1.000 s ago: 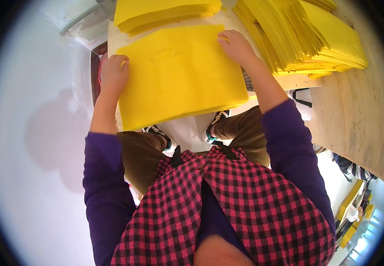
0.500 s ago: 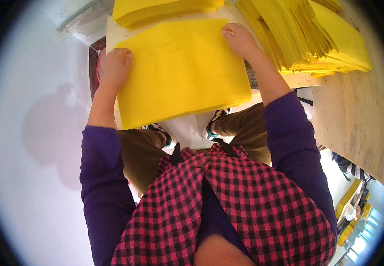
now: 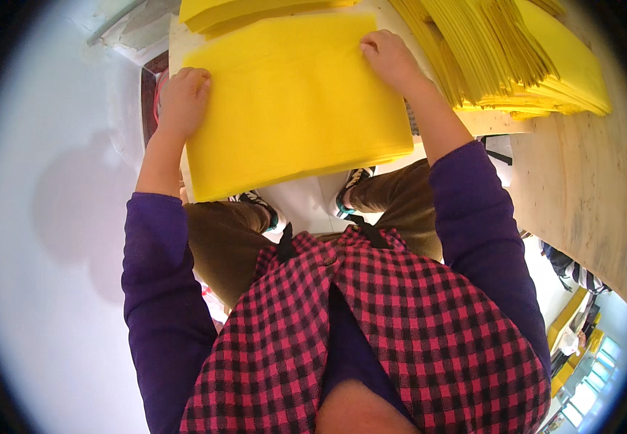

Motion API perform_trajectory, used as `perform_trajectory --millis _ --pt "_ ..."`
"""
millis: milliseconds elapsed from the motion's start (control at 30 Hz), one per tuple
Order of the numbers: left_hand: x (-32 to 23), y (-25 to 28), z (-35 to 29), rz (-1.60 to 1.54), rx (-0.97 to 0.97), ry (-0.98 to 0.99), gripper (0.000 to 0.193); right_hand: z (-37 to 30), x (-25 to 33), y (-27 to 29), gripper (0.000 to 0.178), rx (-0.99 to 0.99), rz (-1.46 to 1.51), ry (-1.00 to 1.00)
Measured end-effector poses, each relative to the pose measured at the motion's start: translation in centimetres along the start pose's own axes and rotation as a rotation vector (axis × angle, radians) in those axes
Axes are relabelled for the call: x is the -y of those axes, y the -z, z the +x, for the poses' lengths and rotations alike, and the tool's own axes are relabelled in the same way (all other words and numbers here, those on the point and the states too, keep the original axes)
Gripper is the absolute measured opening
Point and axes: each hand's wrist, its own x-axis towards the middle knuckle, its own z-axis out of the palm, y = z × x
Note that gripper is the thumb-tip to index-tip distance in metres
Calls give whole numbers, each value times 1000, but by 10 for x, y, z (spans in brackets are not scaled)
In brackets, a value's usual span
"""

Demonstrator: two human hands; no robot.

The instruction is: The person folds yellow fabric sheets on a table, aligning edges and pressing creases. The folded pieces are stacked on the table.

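Head camera, looking down past the person's chest, shows the red-and-black checked apron [image 3: 436, 325] nearest, over six o'clock. Purple sleeves reach forward on both sides, the left [image 3: 156, 275] toward eleven and the right [image 3: 480, 217] toward one. Brown trousers [image 3: 223, 235] and dark laced shoes [image 3: 353, 189] show beyond the apron.

Past them, at twelve, lie the flat yellow sheets [image 3: 295, 101], layered at the near edge, which juts out above the shoes. At eleven the left hand [image 3: 186, 100] touches their left edge, fingers curled and close together; I cannot tell whether they pinch the layers. At one the right hand [image 3: 389, 58] is at the right edge, near the far corner, thumb and bent forefinger close together; from here I cannot tell what is between them.

A pale wooden tabletop [image 3: 491, 121] shows around the sheets. At two o'clock a tall pile of folded yellow pieces [image 3: 487, 58] rests on it. Farther off at twelve, just beyond the sheets, sits another yellow stack [image 3: 263, 13]. A white wall [image 3: 67, 217] stands at nine.
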Motion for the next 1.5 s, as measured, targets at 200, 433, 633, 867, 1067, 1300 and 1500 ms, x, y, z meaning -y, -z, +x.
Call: perform_trajectory --millis 200,433,633,867,1067,1300,1500 --pt "-21 25 -45 -119 55 -3 15 -65 7 21 25 -41 90 278" --pt "-14 9 -27 1 76 22 17 -39 8 -2 23 -81 -22 189" --pt "-12 21 -29 -72 28 2 17 -43 2 10 21 -126 5 137" --pt "-29 21 -55 -87 52 -21 16 -77 7 6 25 -58 -25 276" --pt "-19 21 -29 -21 30 8 16 -38 -3 7 28 -123 -31 117" --pt "-31 28 -76 -127 60 -67 13 -104 1 9 27 -42 -13 310" --pt "-19 18 -40 -41 17 4 17 -55 4 2 26 -123 -24 109"
